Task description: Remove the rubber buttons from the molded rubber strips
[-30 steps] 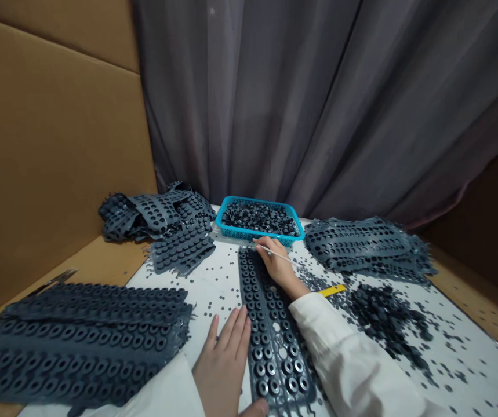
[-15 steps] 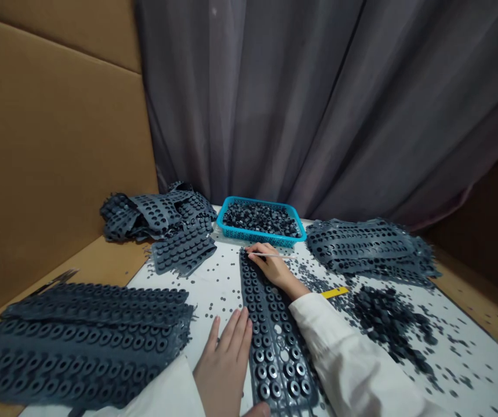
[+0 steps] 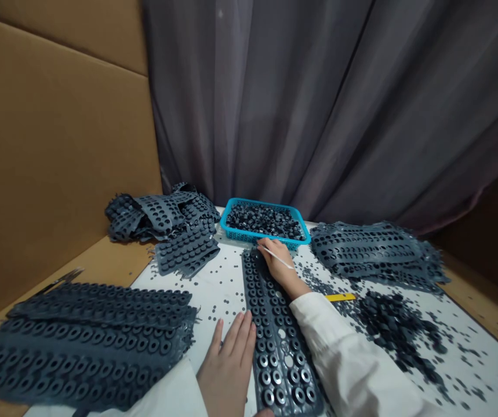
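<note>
A long dark rubber sheet (image 3: 270,330) moulded with rows of rings lies lengthwise before me on the white table. My left hand (image 3: 230,359) rests flat along its left edge, fingers stretched out. At the sheet's far end my right hand (image 3: 280,263) is closed around a thin white stick (image 3: 277,256), its fingertips close to the near rim of a blue basket (image 3: 257,237). Small dark rubber pieces (image 3: 264,220) fill that basket. What the stick's tip touches is hidden by the fingers.
Ringed sheets (image 3: 75,353) are stacked at left, with tweezers-like tools (image 3: 57,282) behind. Perforated sheets pile up at back left (image 3: 162,214) and back right (image 3: 374,252). A yellow strip (image 3: 340,297) and a heap of dark bits (image 3: 399,330) lie right, among scattered dark discs.
My right hand has shifted slightly right and away from me, toward the basket, and the white stick now slants down to the right. My left hand stays flat by the sheet.
</note>
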The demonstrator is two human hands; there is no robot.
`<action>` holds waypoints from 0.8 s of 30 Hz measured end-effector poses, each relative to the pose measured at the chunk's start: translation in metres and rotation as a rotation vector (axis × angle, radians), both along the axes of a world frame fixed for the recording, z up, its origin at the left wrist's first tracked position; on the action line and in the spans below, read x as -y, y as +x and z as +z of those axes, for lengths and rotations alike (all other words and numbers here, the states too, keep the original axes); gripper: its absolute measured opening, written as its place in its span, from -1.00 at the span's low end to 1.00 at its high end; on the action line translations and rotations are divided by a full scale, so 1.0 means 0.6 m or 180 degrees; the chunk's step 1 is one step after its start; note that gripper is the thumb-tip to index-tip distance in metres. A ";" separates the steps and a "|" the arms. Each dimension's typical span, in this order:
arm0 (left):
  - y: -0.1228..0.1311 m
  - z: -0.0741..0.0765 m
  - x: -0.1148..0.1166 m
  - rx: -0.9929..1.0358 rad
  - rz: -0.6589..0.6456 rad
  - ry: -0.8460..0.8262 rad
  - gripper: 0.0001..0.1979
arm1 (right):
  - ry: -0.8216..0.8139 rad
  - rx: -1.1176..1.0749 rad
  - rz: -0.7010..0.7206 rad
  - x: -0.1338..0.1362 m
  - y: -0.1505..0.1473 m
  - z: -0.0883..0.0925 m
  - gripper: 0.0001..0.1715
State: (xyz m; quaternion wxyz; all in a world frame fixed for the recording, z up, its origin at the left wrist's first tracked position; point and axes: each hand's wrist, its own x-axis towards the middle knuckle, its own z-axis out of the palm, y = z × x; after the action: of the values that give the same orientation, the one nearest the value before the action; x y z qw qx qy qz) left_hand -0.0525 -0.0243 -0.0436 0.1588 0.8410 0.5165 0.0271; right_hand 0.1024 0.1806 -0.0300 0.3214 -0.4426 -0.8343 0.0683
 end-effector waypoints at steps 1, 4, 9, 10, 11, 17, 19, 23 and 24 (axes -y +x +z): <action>0.001 0.002 0.000 -0.0009 0.0018 -0.0042 -0.17 | 0.0012 -0.0018 -0.0024 0.001 0.002 0.001 -0.78; 0.005 0.014 -0.001 -0.0025 0.0097 -0.0203 -0.16 | 0.0024 -0.0075 -0.0035 0.006 0.010 0.008 -0.79; 0.001 0.043 0.004 0.0093 0.0058 -0.0316 -0.13 | -0.0007 -0.0187 -0.0100 0.025 0.038 0.042 -0.76; -0.001 0.049 0.006 0.0133 0.0007 -0.0344 -0.12 | -0.0026 -0.0201 -0.0118 0.031 0.049 0.049 -0.75; -0.002 0.054 0.008 0.0165 -0.0022 -0.0378 -0.12 | -0.0039 -0.0214 -0.0146 0.037 0.061 0.056 -0.74; 0.002 0.068 0.019 0.0274 0.0361 -0.0244 -0.14 | -0.0441 -0.0082 -0.0371 0.104 0.147 0.066 -0.74; 0.005 0.071 0.019 0.0391 0.0393 -0.0080 -0.15 | -0.0580 -0.0045 -0.0420 0.134 0.169 0.062 -0.76; 0.011 0.086 0.012 0.0682 0.0177 0.0455 -0.23 | -0.0566 -0.0284 -0.0380 0.200 0.185 0.057 -0.82; 0.013 0.093 0.011 0.0760 0.0025 0.0533 -0.28 | -0.0586 -0.0420 -0.0324 0.217 0.183 0.055 -0.83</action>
State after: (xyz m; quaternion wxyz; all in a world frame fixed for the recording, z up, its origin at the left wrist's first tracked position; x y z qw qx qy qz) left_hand -0.0446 -0.0307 0.0123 0.1483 0.8400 0.4932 0.1705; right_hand 0.2123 0.0507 0.0031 0.3367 -0.5066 -0.7780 0.1572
